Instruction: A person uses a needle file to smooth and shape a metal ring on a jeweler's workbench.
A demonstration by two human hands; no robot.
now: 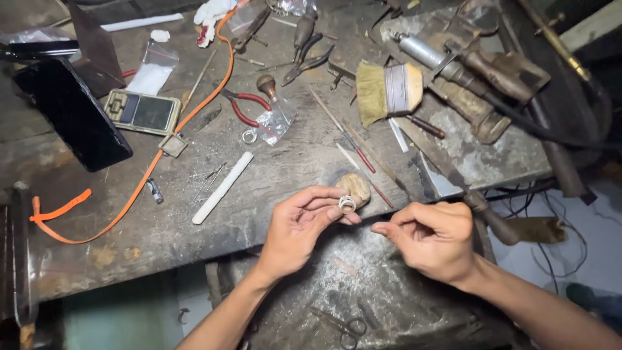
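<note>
Far left of the table [194, 227]: a dark phone [71, 116] lying screen-up, with a small pocket scale [142, 111] just to its right. An orange strap [129, 194] runs from the left edge diagonally up past the scale. Right of the strap lie a white stick [222, 187] and, further up, red-handled pliers [243, 107] beside a small clear bag [277, 122] and a loose metal ring [249, 135]. Centre: the left hand [298, 227] has its grip clenched on a small silver ring [348, 203], pinched between thumb and fingertips at the table's front edge. The ring sits at the tip of the grip, touching it, just in front of a lump of tan wax or putty [355, 186]. Just right, near but apart from the ring, the right hand [431, 236] has thumb and forefinger pinched together; cannot tell whether anything is between them. Upper right: a flat bristle brush [387, 91], thin red-tipped rods [353, 146] and a torch handle [427, 55].
</note>
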